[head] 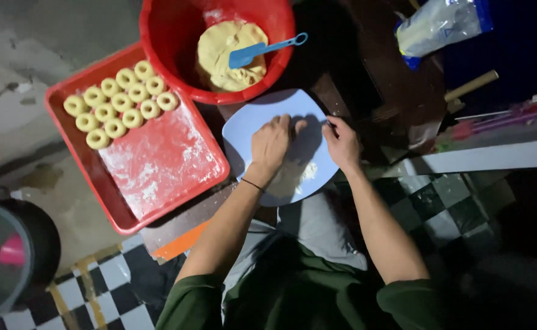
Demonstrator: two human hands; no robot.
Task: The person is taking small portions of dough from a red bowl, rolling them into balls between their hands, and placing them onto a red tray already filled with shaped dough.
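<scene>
I'm shaping dough, my left hand [271, 144] curled and pressing on the floured pale blue board [244, 125], right hand [342, 142] pinching its edge at three o'clock; next, probably moving a ring to the red tray [158, 165] at nine o'clock.

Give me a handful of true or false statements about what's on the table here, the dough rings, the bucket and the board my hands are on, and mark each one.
1. The dough rings lie on a red tray. True.
2. The red bucket is empty. False: it holds a lump of dough with a blue scraper resting on it.
3. Both hands rest on the pale blue board. True: the left hand lies flat on it and the right hand is at its edge.
4. The rings fill the whole tray. False: they sit in one corner, and the rest shows only flour.
5. The left wrist wears a thin dark band. True.
</scene>
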